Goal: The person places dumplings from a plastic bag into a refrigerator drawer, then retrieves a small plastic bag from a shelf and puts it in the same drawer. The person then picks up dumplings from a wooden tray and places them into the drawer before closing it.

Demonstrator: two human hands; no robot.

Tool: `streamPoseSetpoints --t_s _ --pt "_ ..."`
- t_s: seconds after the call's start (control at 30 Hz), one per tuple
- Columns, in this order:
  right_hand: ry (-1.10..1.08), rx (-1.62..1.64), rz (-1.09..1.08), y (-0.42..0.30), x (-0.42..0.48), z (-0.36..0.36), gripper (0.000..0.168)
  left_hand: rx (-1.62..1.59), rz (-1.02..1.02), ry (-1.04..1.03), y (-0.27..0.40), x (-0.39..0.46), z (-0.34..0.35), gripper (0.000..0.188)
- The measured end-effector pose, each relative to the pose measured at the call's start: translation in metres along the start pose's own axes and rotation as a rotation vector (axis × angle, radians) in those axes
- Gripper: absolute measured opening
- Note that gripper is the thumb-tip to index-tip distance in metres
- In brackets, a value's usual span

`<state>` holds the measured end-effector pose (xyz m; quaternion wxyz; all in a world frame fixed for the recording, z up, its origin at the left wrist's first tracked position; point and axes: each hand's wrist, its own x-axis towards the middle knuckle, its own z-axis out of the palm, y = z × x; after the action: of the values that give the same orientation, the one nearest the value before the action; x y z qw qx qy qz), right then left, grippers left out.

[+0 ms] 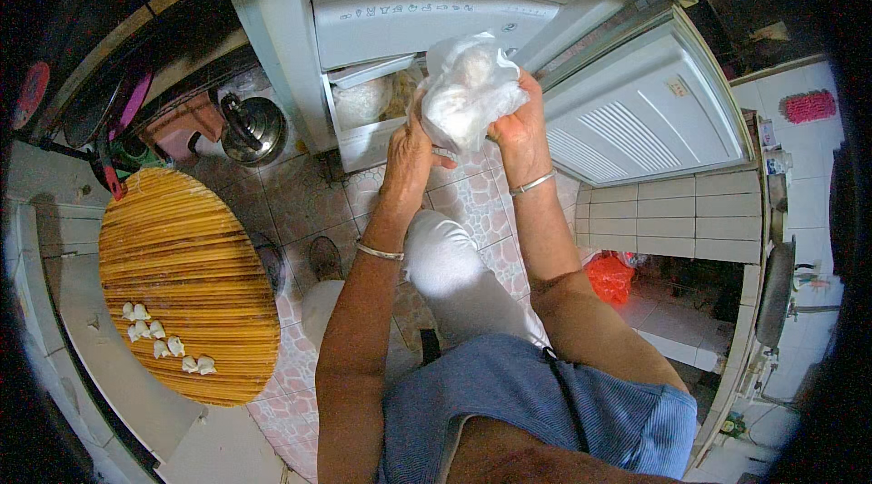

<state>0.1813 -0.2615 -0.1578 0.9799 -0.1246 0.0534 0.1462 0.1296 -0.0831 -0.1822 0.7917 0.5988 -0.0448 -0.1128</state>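
A translucent white plastic bag [470, 92] with pale contents is held up between my hands, in front of the freezer drawers. My left hand [412, 150] grips its left side, and my right hand [521, 116] grips its right side. What exactly the bag contains cannot be told. Just behind and left of it, the lowest visible freezer drawer [364, 143] is pulled out, with another plastic bag [364, 102] inside. A round tray of yellow slats [197, 266] at the left bears several small white dumplings [175, 346].
The freezer door [640, 109] stands open at the right. A metal kettle [252, 130] sits left of the freezer. A red plastic bag [610, 277] lies in a low tiled recess, and a wok [776, 293] is at the far right. My knees are below the drawer.
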Motion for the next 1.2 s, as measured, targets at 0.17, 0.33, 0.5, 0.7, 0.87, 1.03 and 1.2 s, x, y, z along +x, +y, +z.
streamPoseSetpoints --t_s 0.17,0.33,0.5,0.7,0.87,1.03,1.2 --pt "0.046 -0.073 -0.025 0.000 -0.003 -0.005 0.037 -0.438 -0.268 -0.090 -0.008 0.003 0.004 0.060" --pt "0.132 -0.153 -0.099 0.001 -0.007 0.002 0.035 -0.642 -0.333 -0.294 -0.018 0.008 0.001 0.060" --pt "0.115 -0.211 -0.097 -0.007 -0.014 0.004 0.035 -0.685 -0.312 -0.336 -0.020 0.009 0.005 0.057" --pt "0.206 -0.259 -0.071 -0.019 -0.013 -0.010 0.035 -0.779 -0.386 -0.279 -0.013 0.002 0.014 0.056" --pt "0.245 -0.236 -0.087 -0.019 -0.014 -0.016 0.036 -0.745 -0.426 -0.239 -0.011 0.000 0.017 0.059" --pt "0.259 -0.277 -0.095 -0.023 -0.012 -0.033 0.034 -0.740 -0.402 -0.270 -0.012 0.001 0.018 0.062" --pt "0.198 -0.267 -0.050 -0.024 -0.011 -0.048 0.032 -0.748 -0.416 -0.252 -0.013 0.001 0.016 0.062"
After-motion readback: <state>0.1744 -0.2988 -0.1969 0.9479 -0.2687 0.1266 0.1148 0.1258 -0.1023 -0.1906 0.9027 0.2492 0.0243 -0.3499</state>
